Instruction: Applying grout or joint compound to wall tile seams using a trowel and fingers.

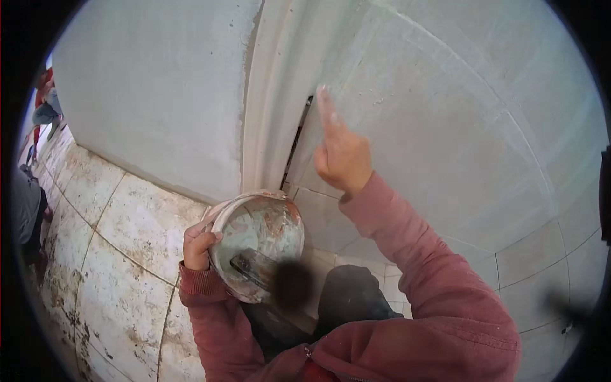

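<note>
The left hand (198,247) had its fingers clamped on the stained bucket (285,230), while the right hand (344,156) — partly open, forefinger outstretched — was just right of the dark gap (297,141).

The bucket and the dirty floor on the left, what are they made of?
The bucket is probably plastic, dull and crusted: its edge looks thick and pale, but smears hide much of it.

The dirty floor seems to be pale tile, maybe ceramic: thin dark joints divide it into pieces.
</note>
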A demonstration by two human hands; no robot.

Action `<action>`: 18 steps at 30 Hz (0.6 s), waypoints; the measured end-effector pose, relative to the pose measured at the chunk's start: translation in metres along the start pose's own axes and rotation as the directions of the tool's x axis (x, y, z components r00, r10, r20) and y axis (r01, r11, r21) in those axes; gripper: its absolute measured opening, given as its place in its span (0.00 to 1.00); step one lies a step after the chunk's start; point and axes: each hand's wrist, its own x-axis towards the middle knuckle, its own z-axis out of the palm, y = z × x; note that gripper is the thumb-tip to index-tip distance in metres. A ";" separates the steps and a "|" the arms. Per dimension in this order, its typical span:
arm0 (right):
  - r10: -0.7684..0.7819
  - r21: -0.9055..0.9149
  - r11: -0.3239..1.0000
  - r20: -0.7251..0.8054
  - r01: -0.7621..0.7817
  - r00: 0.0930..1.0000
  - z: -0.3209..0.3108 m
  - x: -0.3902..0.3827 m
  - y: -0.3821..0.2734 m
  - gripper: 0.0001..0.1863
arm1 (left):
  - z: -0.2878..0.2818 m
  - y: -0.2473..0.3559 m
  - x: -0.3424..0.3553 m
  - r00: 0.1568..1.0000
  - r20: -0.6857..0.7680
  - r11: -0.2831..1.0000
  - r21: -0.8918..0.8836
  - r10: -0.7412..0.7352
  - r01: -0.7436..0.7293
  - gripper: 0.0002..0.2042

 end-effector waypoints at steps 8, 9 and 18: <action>0.116 0.151 0.979 0.158 -0.140 0.981 0.025 -0.035 -0.029 0.38 | -0.024 -0.008 -0.013 0.997 -0.069 0.998 0.057 0.021 -0.017 0.28; 0.113 0.176 0.973 0.206 -0.151 0.972 0.023 -0.044 -0.028 0.38 | -0.027 -0.007 -0.007 0.998 -0.017 0.979 0.193 0.066 -0.061 0.28; -0.093 0.692 0.540 0.614 -0.478 0.784 0.125 -0.094 -0.100 0.28 | -0.019 0.026 -0.010 0.991 -0.130 0.968 -0.251 -0.042 0.009 0.26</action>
